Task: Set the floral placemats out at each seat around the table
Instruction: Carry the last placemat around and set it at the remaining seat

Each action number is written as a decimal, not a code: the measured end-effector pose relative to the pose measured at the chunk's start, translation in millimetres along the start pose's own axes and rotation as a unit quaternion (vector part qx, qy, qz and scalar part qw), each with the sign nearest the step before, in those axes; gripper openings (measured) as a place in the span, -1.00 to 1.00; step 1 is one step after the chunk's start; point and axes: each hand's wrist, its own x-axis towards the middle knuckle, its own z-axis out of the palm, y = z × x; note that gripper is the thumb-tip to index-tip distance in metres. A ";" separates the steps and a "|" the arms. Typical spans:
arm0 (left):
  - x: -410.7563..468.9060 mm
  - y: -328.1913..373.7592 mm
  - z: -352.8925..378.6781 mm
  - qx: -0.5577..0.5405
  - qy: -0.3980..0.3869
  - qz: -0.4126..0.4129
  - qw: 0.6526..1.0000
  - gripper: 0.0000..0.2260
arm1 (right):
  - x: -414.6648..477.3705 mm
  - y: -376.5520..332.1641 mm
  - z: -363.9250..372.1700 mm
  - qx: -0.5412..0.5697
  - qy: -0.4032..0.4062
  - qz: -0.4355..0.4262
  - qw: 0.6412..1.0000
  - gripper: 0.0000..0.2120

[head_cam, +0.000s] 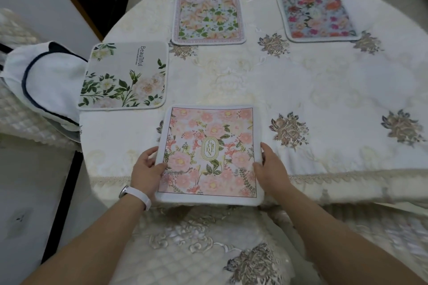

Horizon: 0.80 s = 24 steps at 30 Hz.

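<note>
Head view: I see left hand (148,170) and right hand (269,169) each pinching a side of the pink placemat (209,154), whose near edge overhangs the table (324,90) rim. Risk: let go now and it could tip off onto the chair (208,245), or dragging bunches the tablecloth (254,81). Room to push forward; green-leaf placemat (125,75) sits near its far-left corner, right side open.

Matt printed cloth placemat (209,152); embroidered, faintly sheeny cream tablecloth (324,90); quilted fabric chair cover (203,250).
</note>
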 end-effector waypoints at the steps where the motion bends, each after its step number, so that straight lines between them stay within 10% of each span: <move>1: 0.2 0.1 -0.4 0.007 -0.004 0.002 1.000 -0.59 | 2.0 -0.8 -0.2 0.000 0.004 -0.007 1.000 -0.55; 24: 6.6 0.2 -5.5 0.207 -0.019 0.082 0.975 -0.62 | 16.4 -5.1 -9.8 -0.100 0.022 -0.026 0.994 -0.66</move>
